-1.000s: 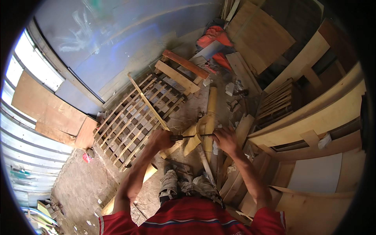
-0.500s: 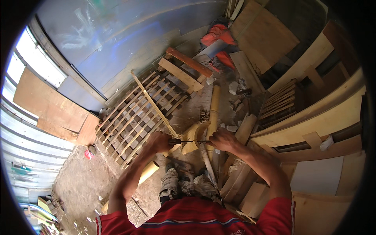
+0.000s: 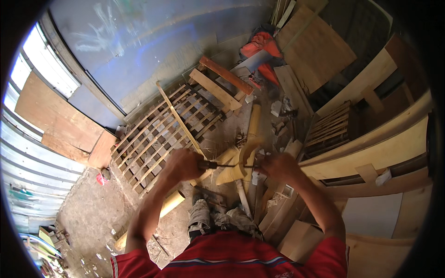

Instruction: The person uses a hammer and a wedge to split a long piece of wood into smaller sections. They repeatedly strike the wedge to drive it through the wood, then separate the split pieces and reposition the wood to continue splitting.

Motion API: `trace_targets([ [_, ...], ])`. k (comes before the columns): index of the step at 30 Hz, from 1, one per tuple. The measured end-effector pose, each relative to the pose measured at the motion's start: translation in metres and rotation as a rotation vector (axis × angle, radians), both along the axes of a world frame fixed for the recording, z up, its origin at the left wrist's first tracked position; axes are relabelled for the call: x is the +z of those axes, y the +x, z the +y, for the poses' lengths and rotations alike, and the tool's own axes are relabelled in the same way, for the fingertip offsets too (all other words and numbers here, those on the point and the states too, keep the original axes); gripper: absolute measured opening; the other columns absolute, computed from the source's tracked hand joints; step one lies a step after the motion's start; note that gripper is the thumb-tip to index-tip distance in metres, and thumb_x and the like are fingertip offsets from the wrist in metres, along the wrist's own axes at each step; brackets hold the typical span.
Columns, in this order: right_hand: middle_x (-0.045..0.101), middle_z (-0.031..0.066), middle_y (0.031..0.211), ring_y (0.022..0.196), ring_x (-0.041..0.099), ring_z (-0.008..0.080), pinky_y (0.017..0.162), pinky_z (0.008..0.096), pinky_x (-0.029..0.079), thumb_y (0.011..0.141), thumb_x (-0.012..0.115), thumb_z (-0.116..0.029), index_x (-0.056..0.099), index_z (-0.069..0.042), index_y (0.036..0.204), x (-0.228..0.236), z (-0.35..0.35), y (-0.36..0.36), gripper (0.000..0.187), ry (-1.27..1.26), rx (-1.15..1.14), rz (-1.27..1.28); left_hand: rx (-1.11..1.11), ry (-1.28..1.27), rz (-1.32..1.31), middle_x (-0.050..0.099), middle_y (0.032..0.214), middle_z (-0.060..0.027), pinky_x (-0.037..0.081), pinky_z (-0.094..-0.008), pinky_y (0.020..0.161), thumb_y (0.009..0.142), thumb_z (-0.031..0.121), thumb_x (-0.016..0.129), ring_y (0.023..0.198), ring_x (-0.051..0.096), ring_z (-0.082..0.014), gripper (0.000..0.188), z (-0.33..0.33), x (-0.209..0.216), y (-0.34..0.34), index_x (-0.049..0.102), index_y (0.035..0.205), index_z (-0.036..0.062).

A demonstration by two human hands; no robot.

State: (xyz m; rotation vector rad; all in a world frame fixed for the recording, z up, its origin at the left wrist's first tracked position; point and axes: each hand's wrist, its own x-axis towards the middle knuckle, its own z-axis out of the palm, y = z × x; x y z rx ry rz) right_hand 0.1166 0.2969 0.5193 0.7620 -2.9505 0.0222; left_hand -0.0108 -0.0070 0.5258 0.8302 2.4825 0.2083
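My left hand (image 3: 183, 164) is closed round the dark handle of a drawknife (image 3: 208, 164). Its thin blade runs level across to my right hand (image 3: 278, 167), which is closed on the other end. Midway between my hands, the blade meets a curved pale-yellow piece (image 3: 230, 175) that looks like split bamboo or wood; blur hides the exact contact. Below that piece a pale, slim pole (image 3: 244, 199) slants down toward my legs. Just beyond lies a long yellow bamboo pole (image 3: 254, 121).
A slatted wooden rack (image 3: 164, 127) lies ahead on the left, a long stick across it. A cut bamboo tube (image 3: 172, 202) rests by my left forearm. Planks and boards (image 3: 285, 213) crowd the right side. Orange cloth (image 3: 262, 44) is heaped at the back near a grey-blue wall (image 3: 153, 41).
Both hands and the drawknife have shifted slightly to the right, and the curved yellow piece has tilted and moved right with them. Both hands keep their grip.
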Motion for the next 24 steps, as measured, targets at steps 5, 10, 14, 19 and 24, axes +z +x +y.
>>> trace_targets([
  [5,0.062,0.0088,0.066,0.062,0.065,0.0244,0.058,0.0372,0.053,0.087,0.069,-0.037,0.065,-0.006,0.071,-0.085,0.002,-0.014,0.035,-0.027,-0.066,-0.017,-0.02,0.088,0.122,0.071,0.08,-0.0095,0.055,-0.0415,0.071,0.078,0.034,0.067,0.077,0.069,-0.0304,0.019,0.008,-0.107,-0.014,0.074,0.092,0.0228],
  [10,0.06,0.0083,0.063,0.057,0.063,0.0254,0.057,0.039,0.051,0.085,0.071,-0.037,0.063,-0.008,0.065,-0.086,0.006,-0.018,0.036,-0.025,0.004,0.003,-0.048,0.089,0.098,0.069,0.074,-0.0101,0.052,-0.0442,0.067,0.076,0.032,0.064,0.072,0.066,-0.0334,0.019,0.006,-0.076,-0.01,0.073,0.086,0.0179],
  [14,0.058,0.0054,0.062,0.064,0.063,0.0242,0.062,0.0394,0.05,0.084,0.072,-0.037,0.063,-0.01,0.064,-0.022,-0.005,-0.003,0.034,-0.028,-0.015,0.011,-0.059,0.054,0.131,0.068,0.072,-0.0101,0.052,-0.0442,0.066,0.077,0.032,0.064,0.071,0.067,-0.0322,0.018,-0.001,-0.021,-0.001,0.072,0.083,0.0167],
  [19,0.063,0.0068,0.08,0.089,0.061,0.0261,0.082,0.0417,0.048,0.084,0.073,-0.038,0.067,-0.009,0.083,-0.025,0.006,0.013,0.029,-0.039,-0.086,0.057,-0.065,0.129,0.148,0.069,0.074,-0.0118,0.053,-0.0443,0.069,0.079,0.032,0.064,0.074,0.068,-0.034,0.019,0.002,-0.031,0.005,0.073,0.084,0.0164],
  [24,0.062,0.0145,0.116,0.115,0.056,0.0335,0.096,0.0456,0.045,0.088,0.071,-0.032,0.059,-0.009,0.121,-0.067,0.02,0.036,0.042,-0.327,-0.612,0.346,0.19,0.192,0.076,0.07,0.083,-0.0168,0.054,-0.0482,0.074,0.081,0.036,0.063,0.082,0.068,-0.0383,0.027,0.004,-0.101,0.009,0.072,0.089,0.0125],
])
